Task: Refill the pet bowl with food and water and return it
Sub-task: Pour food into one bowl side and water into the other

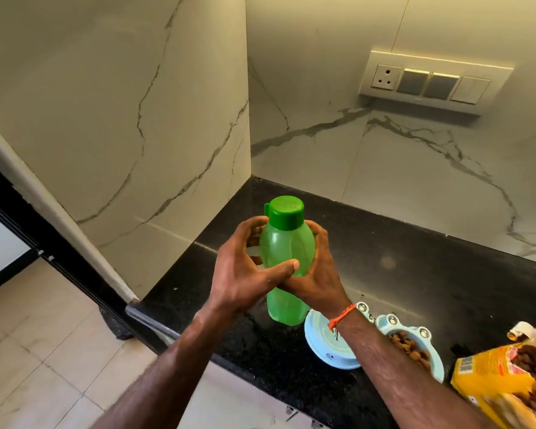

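Observation:
A green plastic water bottle (283, 243) with a darker green cap (286, 212) on it is held upright above the black counter (415, 274). My left hand (245, 270) wraps its left side, thumb across the front. My right hand (317, 267) grips its right side from behind. A light blue double pet bowl (319, 345) sits on the counter near the front edge, partly under my right forearm. Its left compartment shows no food; its right compartment (412, 348) holds brown kibble.
A yellow pet food bag (489, 376), torn open with kibble showing, lies at the right edge of the counter. Marble walls meet in a corner behind. A switch panel (430, 82) is on the right wall. Tiled floor lies at lower left.

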